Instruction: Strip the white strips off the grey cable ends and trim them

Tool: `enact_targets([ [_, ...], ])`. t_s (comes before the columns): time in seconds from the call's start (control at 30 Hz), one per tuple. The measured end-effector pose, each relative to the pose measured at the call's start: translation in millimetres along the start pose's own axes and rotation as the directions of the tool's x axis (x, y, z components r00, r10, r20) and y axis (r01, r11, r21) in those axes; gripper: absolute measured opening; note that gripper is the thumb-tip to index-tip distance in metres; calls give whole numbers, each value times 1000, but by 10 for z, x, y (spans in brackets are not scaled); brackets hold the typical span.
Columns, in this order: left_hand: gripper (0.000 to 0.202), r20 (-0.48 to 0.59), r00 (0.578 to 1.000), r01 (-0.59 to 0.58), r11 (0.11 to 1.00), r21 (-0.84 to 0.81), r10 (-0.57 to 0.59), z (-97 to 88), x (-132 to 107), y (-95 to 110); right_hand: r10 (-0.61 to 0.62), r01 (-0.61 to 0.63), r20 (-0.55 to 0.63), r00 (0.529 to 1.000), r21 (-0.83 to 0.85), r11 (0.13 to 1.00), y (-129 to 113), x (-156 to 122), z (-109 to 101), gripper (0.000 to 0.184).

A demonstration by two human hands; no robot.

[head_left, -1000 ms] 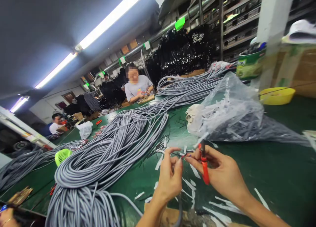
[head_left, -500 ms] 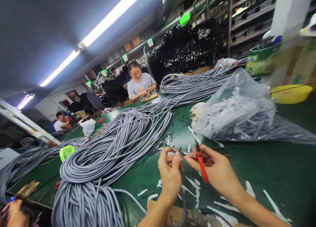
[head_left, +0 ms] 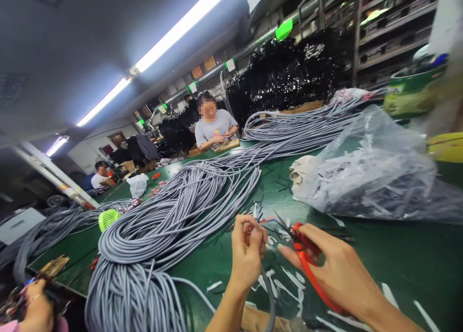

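Observation:
My left hand (head_left: 246, 252) pinches the end of a grey cable (head_left: 268, 293), which hangs down below the fingers. Thin inner wires (head_left: 268, 220), one of them reddish, stick out of the pinch to the right. Red-handled scissors (head_left: 314, 274) are in my right hand (head_left: 342, 267), with fingers through or round the handles. The blades are spread and point at the wires; whether they touch cannot be told. White strips (head_left: 291, 276) lie on the green table (head_left: 390, 255) under both hands.
Big coils of grey cable (head_left: 155, 226) cover the table's left and middle. A clear bag of white scraps (head_left: 369, 178) is at right. Beyond sit a green tub (head_left: 407, 98) and a yellow bowl (head_left: 446, 147). Another person (head_left: 213, 125) works opposite; a co-worker's hand (head_left: 36, 293) shows lower left.
The scissors have turned in my right hand from held along the fingers to gripped by spread handles, with the blades towards the wires. My left hand stays nearly in place; the view has shifted.

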State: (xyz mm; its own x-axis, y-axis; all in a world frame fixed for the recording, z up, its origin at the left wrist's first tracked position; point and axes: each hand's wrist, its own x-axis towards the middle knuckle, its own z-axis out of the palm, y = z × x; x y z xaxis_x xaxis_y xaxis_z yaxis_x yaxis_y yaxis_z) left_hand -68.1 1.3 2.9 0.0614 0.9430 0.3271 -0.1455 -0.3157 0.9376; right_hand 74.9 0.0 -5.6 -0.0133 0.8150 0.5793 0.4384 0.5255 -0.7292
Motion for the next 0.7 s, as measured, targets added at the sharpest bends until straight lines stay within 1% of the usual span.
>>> enact_targets([
  [0.07,30,-28,996,-80,989,121,84,3,-17,-17,-66,66,3,998,-52,996,7,-11,22,39],
  [0.13,28,-34,982,-171,954,246,185,-7,-33,-37,-100,103,40,994,-80,992,30,-18,44,40],
  [0.2,27,-8,964,-247,903,351,267,-28,-47,-56,-120,127,70,990,-104,986,50,-27,59,41],
  [0.27,25,30,951,-289,857,426,306,-54,-60,-73,-139,148,80,987,-127,981,57,-42,64,42],
  [0.33,19,29,947,-296,836,463,319,-75,-75,-90,-157,168,83,984,-151,974,50,-61,62,42],
  [0.43,10,-12,949,-274,845,459,314,-89,-94,-112,-176,189,82,981,-190,964,33,-86,53,43],
  [0.57,11,29,967,-238,852,466,254,-74,-95,-111,-186,200,86,979,-203,958,36,-98,49,44],
  [0.7,12,11,978,-189,863,469,208,-34,-60,-68,-190,204,90,978,-178,963,73,-98,62,44],
])
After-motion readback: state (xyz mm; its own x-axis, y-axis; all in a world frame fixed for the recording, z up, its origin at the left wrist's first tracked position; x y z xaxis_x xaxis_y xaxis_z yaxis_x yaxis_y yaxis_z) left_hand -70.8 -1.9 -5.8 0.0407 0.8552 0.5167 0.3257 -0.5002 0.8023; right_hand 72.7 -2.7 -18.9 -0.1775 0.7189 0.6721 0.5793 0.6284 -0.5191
